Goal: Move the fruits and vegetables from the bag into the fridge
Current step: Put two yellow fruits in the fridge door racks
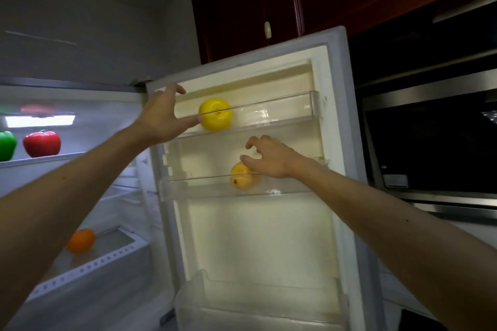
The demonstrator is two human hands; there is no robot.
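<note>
Yellow showed in two of the clear racks on the open fridge door (pixel 269 236). A round yellow apple (pixel 215 118) sat in the upper door shelf (pixel 282 106), and a duller yellow pear (pixel 240 176) stood in the middle door shelf (pixel 204 185) below it.

The person's left hand (pixel 161 115) was stretched toward the upper rack. Its grip was apart, with the fingers spread and the thumb tip just at the rail beside the apple, holding nothing. The right hand (pixel 269 158) hovered over the pear. The thumb touched the top of the fruit and the other fingers were lifted and loosely bent, so that grip looked apart too, not clamped.

Inside the fridge, a red pepper (pixel 41 144) and a green pepper (pixel 7 145) stood side by side on a lit shelf. An orange (pixel 80 240) lay lower down on the crisper cover. The bag was nowhere in sight from where the camera looked.

To my eye this was the setting-down step, with both pieces landed in the door and the hands about to let go. The next move would call for drawing both arms back without knocking the fruit over the low rails, then turning to the bag to see whether anything remained.
</note>
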